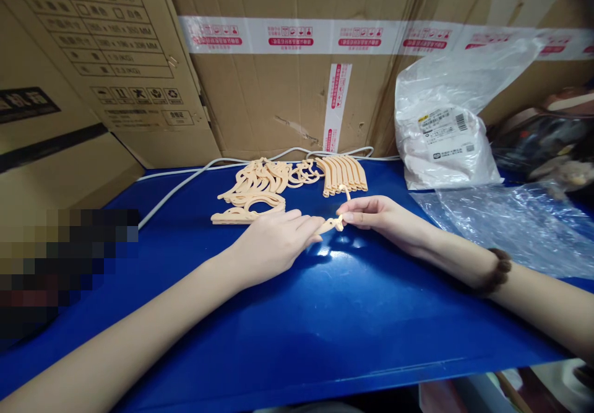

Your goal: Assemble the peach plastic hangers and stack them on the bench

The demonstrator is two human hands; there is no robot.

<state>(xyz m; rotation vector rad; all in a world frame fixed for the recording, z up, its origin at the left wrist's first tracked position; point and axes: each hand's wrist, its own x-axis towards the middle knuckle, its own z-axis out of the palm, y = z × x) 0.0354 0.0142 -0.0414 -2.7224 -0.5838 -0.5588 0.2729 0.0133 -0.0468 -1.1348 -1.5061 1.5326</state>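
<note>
While both hands [273,243] [378,213] pinch, one piece [329,225] (beige) lies between.

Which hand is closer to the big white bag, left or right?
Right. The right hand is left of the white bag and nearer the camera, not touching it. The left hand is farther left, beyond the right one.

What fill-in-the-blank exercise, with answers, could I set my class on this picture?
1. The tabletop is coloured ____.
2. On the cardboard, the tape with reddish print has a ____ background.
3. A pale piece shows between the left hand and right hand; the hand nearer the plastic bag is the ____ one.

Missing words: blue; white; right
</note>
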